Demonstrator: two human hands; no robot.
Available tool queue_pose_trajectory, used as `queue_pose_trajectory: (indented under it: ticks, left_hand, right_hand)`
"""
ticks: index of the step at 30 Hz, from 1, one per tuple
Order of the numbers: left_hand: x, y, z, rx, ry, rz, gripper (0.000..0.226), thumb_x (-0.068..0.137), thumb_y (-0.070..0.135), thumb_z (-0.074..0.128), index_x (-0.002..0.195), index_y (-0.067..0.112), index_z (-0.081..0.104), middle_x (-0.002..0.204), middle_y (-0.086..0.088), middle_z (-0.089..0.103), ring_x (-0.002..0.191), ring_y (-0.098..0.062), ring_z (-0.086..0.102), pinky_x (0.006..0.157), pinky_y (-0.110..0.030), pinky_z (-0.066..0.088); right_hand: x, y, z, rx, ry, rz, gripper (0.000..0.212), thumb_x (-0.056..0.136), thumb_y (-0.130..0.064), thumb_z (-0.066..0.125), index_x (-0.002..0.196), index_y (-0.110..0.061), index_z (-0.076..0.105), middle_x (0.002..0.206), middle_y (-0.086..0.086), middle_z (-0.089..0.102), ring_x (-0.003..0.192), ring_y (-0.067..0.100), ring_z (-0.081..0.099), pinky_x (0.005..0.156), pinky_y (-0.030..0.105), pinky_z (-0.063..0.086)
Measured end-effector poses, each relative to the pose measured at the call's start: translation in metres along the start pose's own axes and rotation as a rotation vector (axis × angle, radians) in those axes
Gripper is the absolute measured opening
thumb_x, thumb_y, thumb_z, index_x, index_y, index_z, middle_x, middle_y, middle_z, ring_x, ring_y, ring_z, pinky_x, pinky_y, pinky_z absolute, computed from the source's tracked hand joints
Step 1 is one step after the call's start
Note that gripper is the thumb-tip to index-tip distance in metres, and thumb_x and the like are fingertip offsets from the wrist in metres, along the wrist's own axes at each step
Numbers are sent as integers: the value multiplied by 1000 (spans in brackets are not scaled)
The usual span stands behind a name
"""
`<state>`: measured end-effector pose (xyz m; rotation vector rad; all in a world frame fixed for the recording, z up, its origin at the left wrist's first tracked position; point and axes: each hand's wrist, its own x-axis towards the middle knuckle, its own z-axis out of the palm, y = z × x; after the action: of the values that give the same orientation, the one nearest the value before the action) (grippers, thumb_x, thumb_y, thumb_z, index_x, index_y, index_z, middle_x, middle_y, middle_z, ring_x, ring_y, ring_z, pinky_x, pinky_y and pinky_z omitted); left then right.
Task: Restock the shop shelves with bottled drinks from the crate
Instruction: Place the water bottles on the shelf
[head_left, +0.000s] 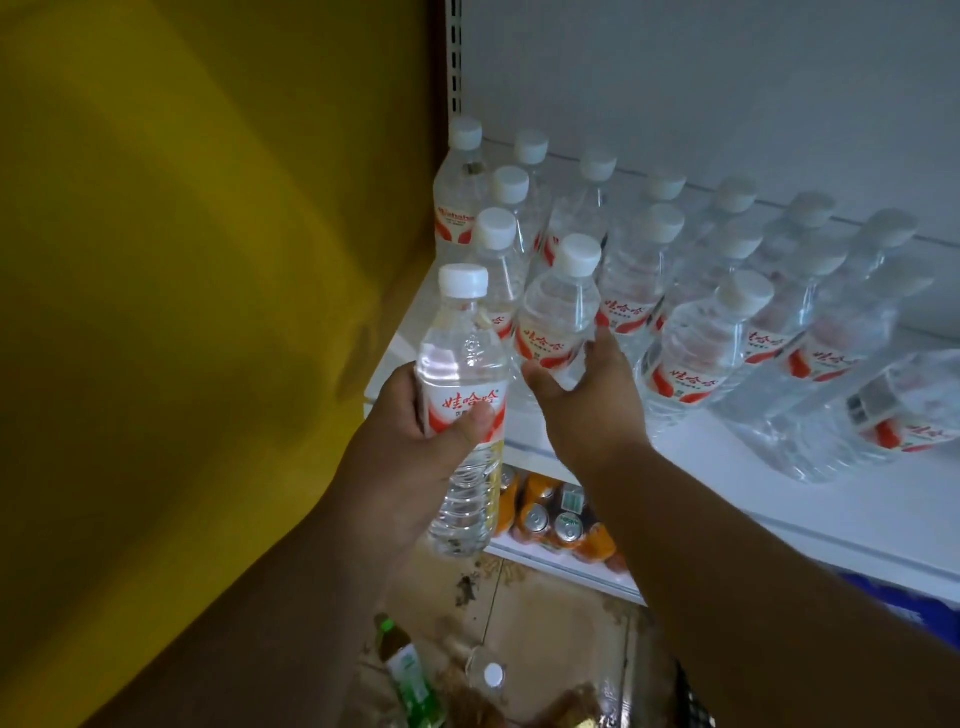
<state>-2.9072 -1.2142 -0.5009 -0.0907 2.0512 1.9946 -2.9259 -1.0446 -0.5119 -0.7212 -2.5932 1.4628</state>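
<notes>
Your left hand (415, 415) has its grip clamped round a water bottle (467, 395): the thumb lies across the red-and-white label in front and the fingers wrap behind it. You hold this bottle upright, white cap on top, in the air just in front of the left end of the white shelf (727, 467), its base hanging below the shelf edge. The left forearm rises from the lower left.

Your right hand (587, 400) reaches up to a second bottle (558, 322) that tilts at the front of the shelf. Its grip is half closed on the lower part of that bottle, thumb on the left side and fingers curled round the right, palm turned away from you. The right forearm runs in from the lower right corner.

Behind and to the right, rows of the same bottles (691, 291) stand on the shelf, blurred toward the right. Orange cans (545, 519) sit on the shelf below. On the floor, a green bottle (410, 670) and a clear capped bottle (488, 673) show near your arms. A yellow wall (182, 286) fills the left side.
</notes>
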Motion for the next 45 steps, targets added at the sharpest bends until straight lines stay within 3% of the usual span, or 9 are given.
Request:
queue_pose_trajectory:
  ticks: [7,13,16,19,22,30,35,39,45]
  left_hand:
    - [4,5,-24,36,1,28,44,81,38,80,122,36,63,115,8,75,107,-14,71,99,-52,53]
    - [24,15,-58,100,-91,108,56,87,32,72,140,30,53,130,6,69,121,-15,64,107,-54,46]
    - [33,16,-67,128,-117,128,58,80,39,72,135,31,56,124,8,71,117,-11,66,107,-53,48]
    - [48,17,-75,140,-156,152,63,78,50,74,136,33,56,128,12,69,122,-9,63,107,-45,47]
    - [64,20,-77,162,-180,183,53,84,40,77,133,32,58,123,15,71,117,-4,65,98,-32,52]
    - [100,18,-63,60,-61,213,52,89,12,73,136,22,55,124,9,71,112,-1,66,96,-23,54]
    - [115,2,-57,24,84,133,57,67,49,76,116,38,49,118,18,68,113,1,63,82,-16,53]
    - [122,-6,-47,42,161,149,46,68,65,76,108,52,55,112,25,70,109,3,64,93,-35,56]
    - [143,5,-35,8,180,126,47,81,45,78,124,38,62,119,16,70,114,-13,66,99,-51,54]
  right_hand:
    - [-54,-39,11,49,3,-176,9,93,-40,62,93,-35,55,87,-13,62,78,-2,60,57,10,42]
    - [-34,-94,24,-45,-185,-356,48,96,-49,56,139,-32,44,99,-5,59,81,10,62,70,31,52]
    - [-14,-114,19,-166,-229,-430,44,97,-46,57,137,-31,48,86,-8,56,73,6,56,61,25,41]
    - [4,-137,18,-285,-268,-512,39,96,-44,61,131,-29,53,101,-7,60,80,7,57,65,26,46]
    - [18,-157,15,-438,-299,-632,41,95,-40,64,132,-26,57,120,1,61,97,16,59,82,30,48]
    - [43,-189,23,-628,-280,-732,37,94,-33,67,127,-17,63,118,4,65,105,19,59,85,28,45]
    - [57,-193,32,-689,-250,-708,38,92,-35,70,124,-17,63,117,4,64,103,18,57,85,28,45]
    - [66,-191,32,-719,-224,-689,39,92,-36,69,124,-16,61,119,3,61,106,17,55,81,24,39]
    - [83,-196,27,-708,-214,-621,38,89,-35,73,118,-14,62,108,-1,56,94,13,48,67,21,27]
